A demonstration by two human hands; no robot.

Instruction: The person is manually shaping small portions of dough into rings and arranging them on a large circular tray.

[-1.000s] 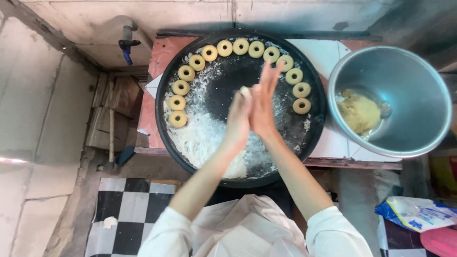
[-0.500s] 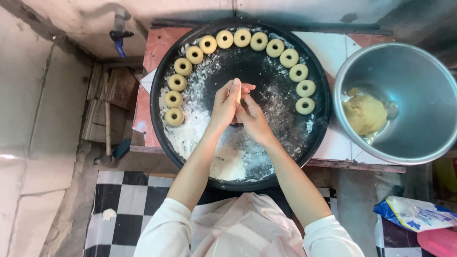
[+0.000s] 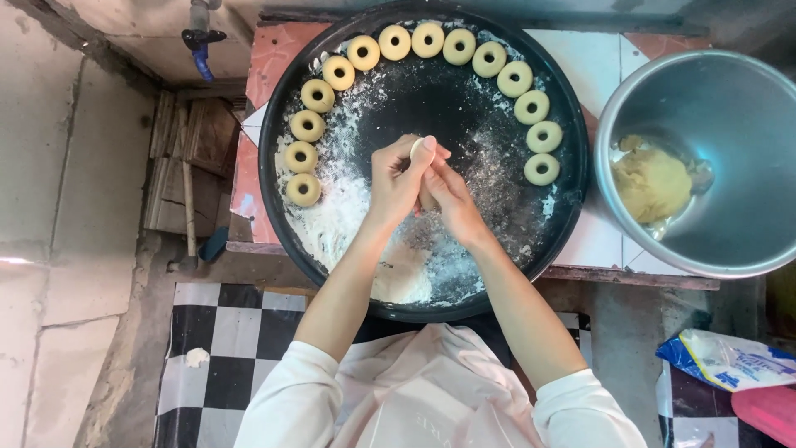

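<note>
Both hands, left hand (image 3: 396,184) and right hand (image 3: 448,199), pinch a dough piece (image 3: 417,149) between clenched fingers (image 3: 428,148) above the floured pan (image 3: 282,224).

Even, soft daylight; sharp focus at centre. Mild glare on the metal bowl (image 3: 705,162). Wide-angle distortion bends the frame edges.
</note>
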